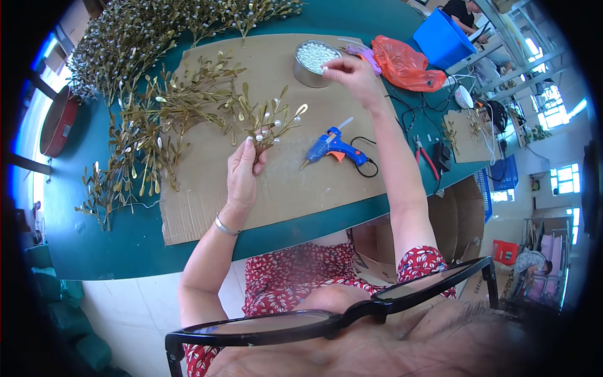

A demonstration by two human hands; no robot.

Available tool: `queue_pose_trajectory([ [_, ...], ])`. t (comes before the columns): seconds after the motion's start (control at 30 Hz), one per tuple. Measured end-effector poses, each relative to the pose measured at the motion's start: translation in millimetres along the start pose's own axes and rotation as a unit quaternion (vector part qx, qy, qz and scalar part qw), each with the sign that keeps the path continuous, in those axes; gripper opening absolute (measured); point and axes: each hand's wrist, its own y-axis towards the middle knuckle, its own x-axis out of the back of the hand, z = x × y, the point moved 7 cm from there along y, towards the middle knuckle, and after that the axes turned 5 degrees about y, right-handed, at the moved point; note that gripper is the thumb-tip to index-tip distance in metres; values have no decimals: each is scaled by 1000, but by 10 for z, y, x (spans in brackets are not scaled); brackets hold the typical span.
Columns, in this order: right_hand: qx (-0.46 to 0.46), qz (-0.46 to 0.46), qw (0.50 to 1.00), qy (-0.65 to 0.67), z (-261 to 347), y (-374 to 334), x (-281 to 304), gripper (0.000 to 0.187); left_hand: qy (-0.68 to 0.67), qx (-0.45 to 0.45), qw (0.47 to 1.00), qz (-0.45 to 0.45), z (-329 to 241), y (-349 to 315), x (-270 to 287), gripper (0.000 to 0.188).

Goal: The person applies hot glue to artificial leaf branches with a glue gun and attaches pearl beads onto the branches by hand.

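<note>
Left of the blue glue gun (pixel 323 146), our left hand (pixel 242 173) grips a pearl-studded artificial sprig (pixel 277 123); beyond the gun are a bead-filled metal tin (pixel 308 78) and our right hand (pixel 355 76), pinching a white bead (pixel 325 68).

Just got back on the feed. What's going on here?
The person's left hand holds a gold-leafed sprig with white beads on it. The right hand is at the right edge of a round tin full of similar beads, its fingers apparently pinching one. A blue glue gun lies on the cardboard, and loose sprigs lie to the left.
</note>
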Motion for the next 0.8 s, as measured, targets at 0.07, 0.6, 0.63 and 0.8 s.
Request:
queue_pose_trajectory([
  [0.07,-19,-14,996,91,135,-374,-3,13,4,3,1000,5,-1,-5,-63,39],
  [0.6,44,45,994,88,653,-1148,-325,22,200,-3,977,67,58,-91,-169,43],
  [0.63,53,44,994,83,672,-1147,-345,21,196,7,978,70,59,-96,-181,43],
  [0.8,56,38,995,75,658,-1121,-384,21,195,15,978,73,60,-92,-175,43],
])
